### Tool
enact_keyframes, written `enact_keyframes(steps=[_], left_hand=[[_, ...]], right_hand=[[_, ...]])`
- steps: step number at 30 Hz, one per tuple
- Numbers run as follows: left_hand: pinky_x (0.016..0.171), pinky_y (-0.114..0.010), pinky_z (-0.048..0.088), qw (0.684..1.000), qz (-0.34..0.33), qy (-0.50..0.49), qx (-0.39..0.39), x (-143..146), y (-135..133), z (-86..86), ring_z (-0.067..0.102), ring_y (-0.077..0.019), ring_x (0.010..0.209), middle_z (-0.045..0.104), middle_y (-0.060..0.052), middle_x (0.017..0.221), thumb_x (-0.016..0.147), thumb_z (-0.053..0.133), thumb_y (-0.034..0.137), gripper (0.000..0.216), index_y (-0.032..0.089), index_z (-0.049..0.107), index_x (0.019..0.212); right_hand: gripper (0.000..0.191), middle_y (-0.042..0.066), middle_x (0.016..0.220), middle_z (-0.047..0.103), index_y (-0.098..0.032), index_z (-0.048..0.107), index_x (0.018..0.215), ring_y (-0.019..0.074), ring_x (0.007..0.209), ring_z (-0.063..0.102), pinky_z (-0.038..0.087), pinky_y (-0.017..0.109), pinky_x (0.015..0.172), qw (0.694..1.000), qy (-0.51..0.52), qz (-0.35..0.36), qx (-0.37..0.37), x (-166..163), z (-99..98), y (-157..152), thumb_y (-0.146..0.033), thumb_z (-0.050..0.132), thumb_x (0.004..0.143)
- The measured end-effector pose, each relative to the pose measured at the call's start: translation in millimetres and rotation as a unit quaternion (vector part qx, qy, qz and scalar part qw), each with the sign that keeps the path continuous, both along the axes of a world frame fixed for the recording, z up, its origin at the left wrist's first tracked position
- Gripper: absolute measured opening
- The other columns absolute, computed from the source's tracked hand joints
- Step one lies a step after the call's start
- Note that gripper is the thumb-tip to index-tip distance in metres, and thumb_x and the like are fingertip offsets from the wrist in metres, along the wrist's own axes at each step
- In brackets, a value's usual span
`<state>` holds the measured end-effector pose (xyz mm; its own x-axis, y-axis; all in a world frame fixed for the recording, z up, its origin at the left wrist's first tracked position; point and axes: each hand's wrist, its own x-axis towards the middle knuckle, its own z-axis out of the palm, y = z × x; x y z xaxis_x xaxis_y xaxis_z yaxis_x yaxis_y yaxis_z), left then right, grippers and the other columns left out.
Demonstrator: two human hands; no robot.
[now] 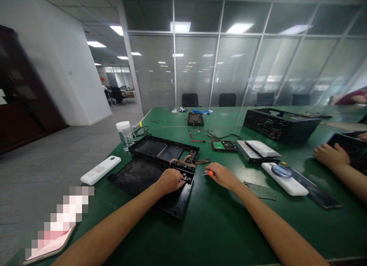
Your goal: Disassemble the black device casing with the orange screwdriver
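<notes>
A black plastic casing point(143, 173) lies opened out on the table, its two halves side by side. My left hand point(169, 180) is closed at the right end of the near half, beside a small black part with round openings point(186, 178). What its fingers grip is hidden. Just right of the casing, my right hand point(221, 175) is closed round a small screwdriver with an orange handle point(211, 173); its thin metal shaft points left toward the casing. Several brown and striped wires point(183, 161) run across the casing's right side.
Beyond my right hand lie a green circuit board point(219, 145) and a silver drive-like box point(258, 151). White power banks point(100, 170) flank both sides. A clear jar point(125, 135) stands behind. At right, another person's hand point(332, 157) touches a black case point(354, 151).
</notes>
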<state>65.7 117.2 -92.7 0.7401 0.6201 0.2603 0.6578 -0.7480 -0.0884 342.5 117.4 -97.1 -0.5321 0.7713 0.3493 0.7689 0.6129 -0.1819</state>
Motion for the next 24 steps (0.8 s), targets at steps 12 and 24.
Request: enact_keyframes(steps=[12,24], left_hand=[[0.059,-0.024,0.037,0.993,-0.097,0.038,0.054,4.1,-5.2,9.4,0.048,-0.0155,0.072,0.054,-0.005,0.073,0.088,0.042,0.023,0.025,0.016,0.061,0.073],[0.077,-0.025,0.039,0.993,-0.103,-0.046,-0.022,7.2,-6.6,11.6,0.048,-0.0154,0.086,0.055,-0.005,0.087,0.088,0.043,0.018,0.016,0.016,0.058,0.083]], right_hand=[[0.024,0.007,0.098,0.062,-0.019,0.058,0.1,0.0185,0.091,0.054,0.043,0.032,0.08,1.0,0.002,-0.003,-0.005,0.7,1.6,0.1,-0.029,0.042,0.086],[0.025,0.007,0.097,0.062,-0.018,0.059,0.099,0.0188,0.091,0.054,0.043,0.032,0.08,1.0,0.001,-0.001,-0.002,0.2,4.0,-0.8,-0.03,0.041,0.087]])
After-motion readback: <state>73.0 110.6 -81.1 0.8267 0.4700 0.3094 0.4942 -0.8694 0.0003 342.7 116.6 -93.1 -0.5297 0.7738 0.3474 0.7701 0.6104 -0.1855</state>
